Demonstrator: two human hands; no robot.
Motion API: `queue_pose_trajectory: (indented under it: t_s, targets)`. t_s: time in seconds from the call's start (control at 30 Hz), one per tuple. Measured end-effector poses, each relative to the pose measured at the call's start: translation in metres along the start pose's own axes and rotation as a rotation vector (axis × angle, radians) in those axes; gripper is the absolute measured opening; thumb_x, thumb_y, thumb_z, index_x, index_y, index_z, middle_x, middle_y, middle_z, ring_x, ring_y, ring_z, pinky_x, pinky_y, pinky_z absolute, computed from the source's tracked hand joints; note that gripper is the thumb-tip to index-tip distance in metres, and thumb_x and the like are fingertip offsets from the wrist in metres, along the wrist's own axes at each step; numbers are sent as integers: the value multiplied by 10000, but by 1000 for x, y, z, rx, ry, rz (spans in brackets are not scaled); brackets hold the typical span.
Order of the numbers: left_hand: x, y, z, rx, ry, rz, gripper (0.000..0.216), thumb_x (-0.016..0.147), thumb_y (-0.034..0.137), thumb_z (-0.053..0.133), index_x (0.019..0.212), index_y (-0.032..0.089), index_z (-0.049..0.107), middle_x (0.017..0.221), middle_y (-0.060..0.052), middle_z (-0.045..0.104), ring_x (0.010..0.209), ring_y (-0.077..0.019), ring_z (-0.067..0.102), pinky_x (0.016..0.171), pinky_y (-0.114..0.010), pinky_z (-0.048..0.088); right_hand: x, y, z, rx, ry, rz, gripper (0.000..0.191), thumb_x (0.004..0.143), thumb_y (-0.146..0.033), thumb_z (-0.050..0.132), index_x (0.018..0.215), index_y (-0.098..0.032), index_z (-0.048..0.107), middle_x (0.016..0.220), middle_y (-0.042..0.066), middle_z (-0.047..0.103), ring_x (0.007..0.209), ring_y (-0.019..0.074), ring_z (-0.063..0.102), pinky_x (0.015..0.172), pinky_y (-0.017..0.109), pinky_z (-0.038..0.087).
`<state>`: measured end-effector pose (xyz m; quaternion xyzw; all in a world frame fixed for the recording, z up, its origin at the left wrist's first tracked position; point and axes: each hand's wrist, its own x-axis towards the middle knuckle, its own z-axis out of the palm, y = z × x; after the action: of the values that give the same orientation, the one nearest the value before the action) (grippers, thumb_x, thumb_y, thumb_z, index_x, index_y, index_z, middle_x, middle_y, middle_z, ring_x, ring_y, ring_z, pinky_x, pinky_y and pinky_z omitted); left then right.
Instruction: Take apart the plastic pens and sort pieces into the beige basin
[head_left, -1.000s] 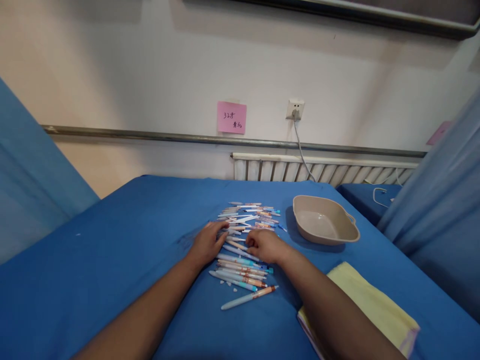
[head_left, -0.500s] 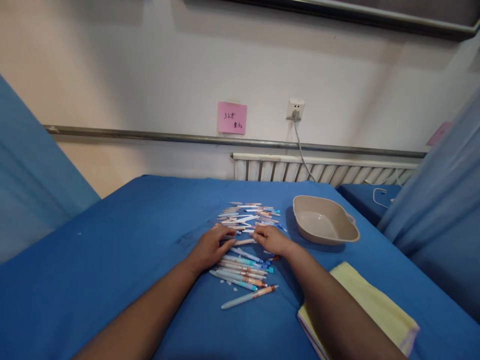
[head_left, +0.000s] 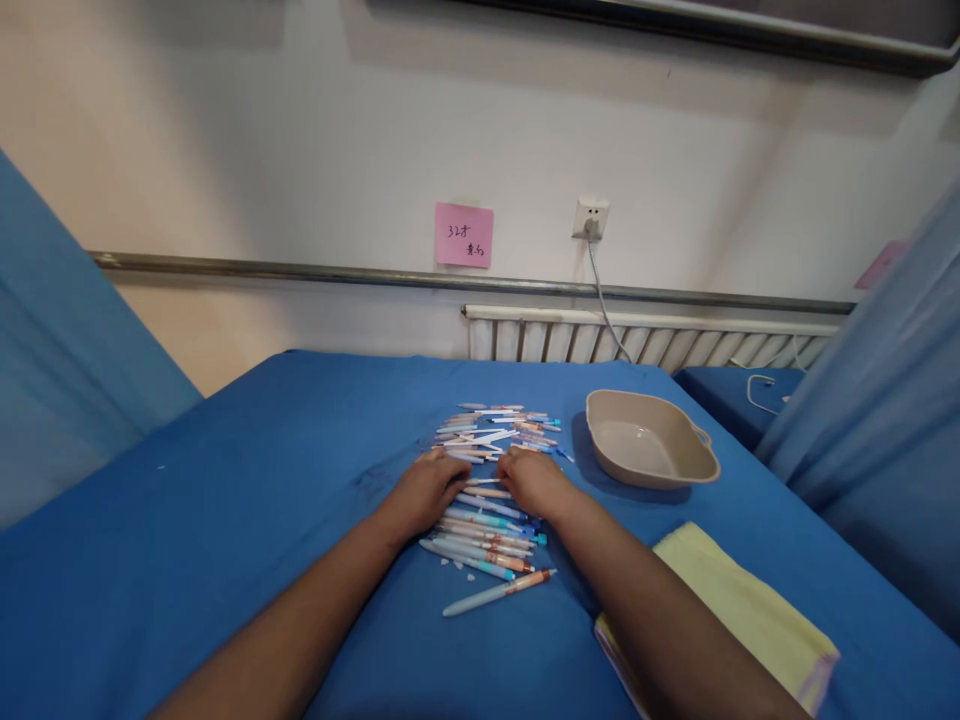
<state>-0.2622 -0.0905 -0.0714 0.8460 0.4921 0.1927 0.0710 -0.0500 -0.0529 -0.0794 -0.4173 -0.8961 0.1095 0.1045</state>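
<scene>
A spread of several pens in light blue, white and orange lies on the blue sheet. My left hand rests on the left side of the pile, fingers curled down onto the pens. My right hand sits on the right side of the pile, fingers bent and pressed on the pens. The two hands face each other, fingertips nearly meeting over the pile's middle. More pens lie beyond the hands. One pen lies apart, nearest to me.
A beige shallow dish stands to the right of the pens. A yellow folded cloth lies under my right forearm. A radiator, a wall socket with a cable and a pink note are on the wall behind. Blue curtains hang on both sides.
Both hands have slid away from me along the pile and drawn closer together. The right hand moved up from the nearer pens toward the far group.
</scene>
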Motion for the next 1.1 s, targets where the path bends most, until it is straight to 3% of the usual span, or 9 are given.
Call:
queue_pose_trajectory:
  t_s: [0.4, 0.57, 0.7, 0.9, 1.1]
  targets:
    - [1, 2, 2, 120, -22, -78, 174, 884, 249, 479, 904, 206, 647, 877, -52, 680, 847, -220, 566, 781, -318, 399, -9, 18, -12, -151, -88, 163, 237, 792, -149, 551, 1012, -108, 630, 1010, 192, 652, 916, 276, 631, 771, 336, 438]
    - [-2, 0, 4, 54, 68, -82, 179, 873, 271, 512, 980, 190, 632, 968, -66, 676, 911, -223, 564, 820, -324, 410, -10, 4, -16, -91, -62, 148, 213, 861, -243, 499, 1026, -158, 603, 1046, 124, 650, 936, 216, 617, 758, 278, 419]
    - [-4, -2, 4, 4, 118, -66, 178, 883, 257, 485, 963, 190, 629, 945, -57, 674, 898, -212, 566, 804, -317, 420, -11, -9, -12, 74, -112, 49, 200, 808, -384, 583, 927, -233, 636, 887, 10, 688, 796, 157, 621, 625, 222, 382]
    - [-3, -4, 2, -57, 127, -58, 192, 880, 282, 488, 954, 185, 636, 927, -59, 674, 883, -209, 573, 801, -325, 430, -9, -11, -4, 171, -107, 54, 162, 736, -329, 658, 853, -217, 655, 761, 12, 676, 676, 158, 574, 541, 236, 296]
    - [-4, 4, -2, -204, 93, 59, 231, 868, 325, 529, 1041, 196, 612, 1021, -56, 653, 966, -197, 569, 869, -317, 426, -2, -2, 6, 373, -7, 1, 138, 850, -293, 547, 904, -205, 639, 758, -9, 640, 676, 118, 527, 579, 211, 334]
